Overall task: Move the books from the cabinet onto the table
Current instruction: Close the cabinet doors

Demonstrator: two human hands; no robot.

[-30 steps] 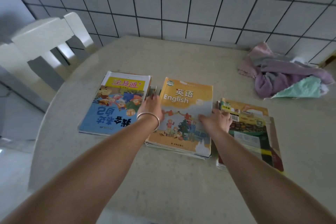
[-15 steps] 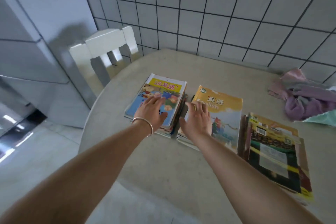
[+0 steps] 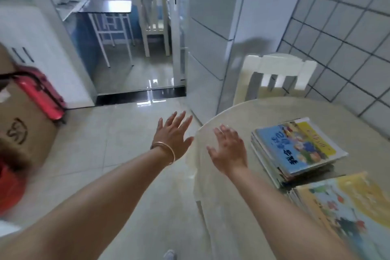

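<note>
Beige stone makes up the round counter (image 3: 263,112), and it serves as the landmark here; in the head view two stacks of books lie on it, the blue-covered stack (image 3: 295,150) toward its far side and the yellow-covered stack (image 3: 341,213) nearer the wearer, just beside each other but apart; the left hand (image 3: 172,133) hovers off the counter's rim over the tiled floor (image 3: 109,137), fingers spread and straight, its grip wide and holding nothing; the right hand (image 3: 229,148) hangs above the counter's bare edge, fingers likewise spread, touching no book.

The step in hand looks like the trip to fetch more books, since those in view already rest on the counter; the cabinet itself I cannot pick out with certainty; the next move calls for turning away from the counter and reaching the cabinet with both hands free.

Left of the counter the floor lies open; a cardboard box (image 3: 23,133) and a red case (image 3: 40,95) stand well apart from it at the far left; a white chair (image 3: 274,78) sits just behind the counter against the tiled wall (image 3: 348,38); the counter's curved rim is close beside the right forearm, so a turn should swing clear of it.
</note>
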